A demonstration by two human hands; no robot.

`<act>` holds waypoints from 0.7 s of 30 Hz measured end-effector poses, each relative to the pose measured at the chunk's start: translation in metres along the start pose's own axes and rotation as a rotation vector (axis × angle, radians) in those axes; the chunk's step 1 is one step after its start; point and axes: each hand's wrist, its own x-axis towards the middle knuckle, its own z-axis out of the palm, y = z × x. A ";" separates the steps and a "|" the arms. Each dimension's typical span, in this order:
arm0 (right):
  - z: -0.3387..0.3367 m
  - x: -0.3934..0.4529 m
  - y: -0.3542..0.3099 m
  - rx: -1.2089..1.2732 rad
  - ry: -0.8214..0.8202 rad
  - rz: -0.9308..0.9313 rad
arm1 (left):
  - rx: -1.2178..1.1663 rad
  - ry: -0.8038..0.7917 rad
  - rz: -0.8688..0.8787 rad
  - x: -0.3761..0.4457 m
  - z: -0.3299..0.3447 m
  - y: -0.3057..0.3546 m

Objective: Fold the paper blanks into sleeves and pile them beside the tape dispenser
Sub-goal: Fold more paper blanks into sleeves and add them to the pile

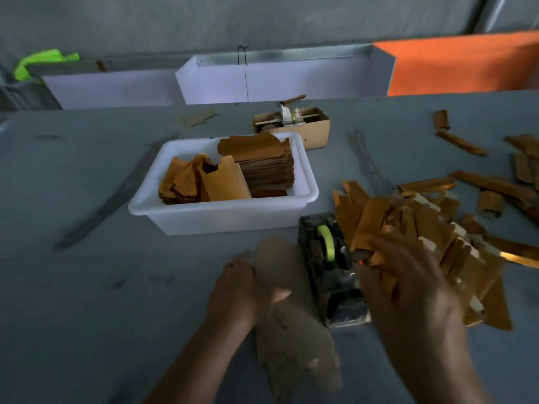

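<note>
left hand [237, 290] rests flat on a blank [287, 310] — right hand [408, 275] pinches a sleeve [369, 228].

Dim grey table [87, 287], white partition [291, 83], orange panel [466, 65] behind.

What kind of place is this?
Probably a small packaging workshop: a white tub of stacked paper blanks, a tape dispenser, and a heap of folded sleeves on a worktable.

Orange-brown blanks [256, 158] in white tub [221, 217]. Black dispenser [332, 275], lime-green tape roll [326, 242]. Orange sleeves [423, 228] at 3 o'clock. Grey worktop [87, 287]. Orange panel [466, 65] at 1 o'clock.
</note>
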 end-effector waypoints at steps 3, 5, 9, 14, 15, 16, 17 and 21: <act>0.016 -0.010 -0.009 0.030 -0.147 -0.055 | -0.119 -0.050 -0.018 0.007 -0.007 -0.003; 0.019 -0.008 -0.010 0.054 -0.166 -0.074 | -0.192 -0.059 -0.050 0.009 -0.011 -0.006; 0.011 0.001 -0.008 0.076 -0.130 -0.044 | -0.275 -0.048 -0.015 0.010 -0.017 -0.014; 0.003 0.005 -0.005 0.125 -0.137 0.020 | -0.473 -0.081 0.054 -0.003 -0.035 -0.019; 0.004 0.004 -0.005 0.143 -0.137 0.034 | -0.505 -0.073 0.065 -0.006 -0.040 -0.018; 0.005 0.003 -0.007 0.169 -0.141 0.051 | -0.541 -0.076 0.081 -0.009 -0.044 -0.018; 0.005 0.003 -0.009 0.199 -0.152 0.067 | -0.585 -0.098 0.105 -0.013 -0.048 -0.016; 0.011 0.001 -0.023 0.294 -0.254 0.158 | -0.802 -0.415 0.219 -0.030 -0.056 -0.010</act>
